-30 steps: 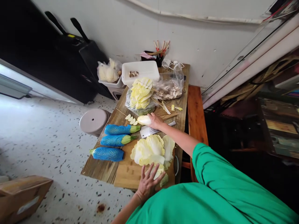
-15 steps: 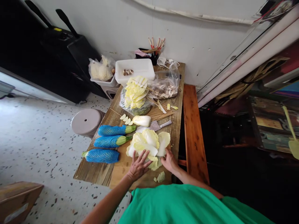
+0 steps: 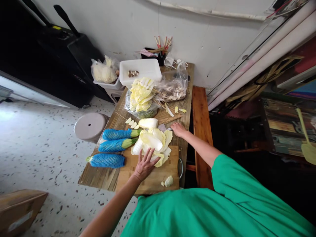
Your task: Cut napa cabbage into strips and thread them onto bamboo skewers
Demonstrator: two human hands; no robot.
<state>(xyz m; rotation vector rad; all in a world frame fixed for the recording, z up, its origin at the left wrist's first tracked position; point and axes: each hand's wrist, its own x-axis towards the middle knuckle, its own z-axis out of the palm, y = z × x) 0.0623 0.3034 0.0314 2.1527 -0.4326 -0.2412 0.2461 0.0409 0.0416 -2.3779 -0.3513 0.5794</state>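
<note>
A pile of napa cabbage leaves point(image 3: 154, 140) lies on the far part of a wooden cutting board point(image 3: 150, 181). My left hand point(image 3: 144, 166) rests against the near side of these leaves, its fingers spread. Beyond the pile, my right hand point(image 3: 179, 129) is closed at the handle of a cleaver point(image 3: 162, 127), whose blade is partly hidden by the leaves. Just past the blade sits a small cabbage heart point(image 3: 148, 123). Torn cabbage scraps point(image 3: 169, 181) lie on the board's near right.
Several zucchini in blue netting point(image 3: 107, 160) lie to the left. Skewered cabbage point(image 3: 142, 95), bamboo skewers point(image 3: 168, 116), a bag of mushrooms point(image 3: 174, 90) and a white tub point(image 3: 140, 70) fill the far table. A stool point(image 3: 90, 126) stands left, a wooden bench point(image 3: 203, 121) right.
My right hand has left the leaves' right edge and moved away from me to the cleaver's handle. The leaves have shifted away from me and gathered closer together; my left hand stays against them.
</note>
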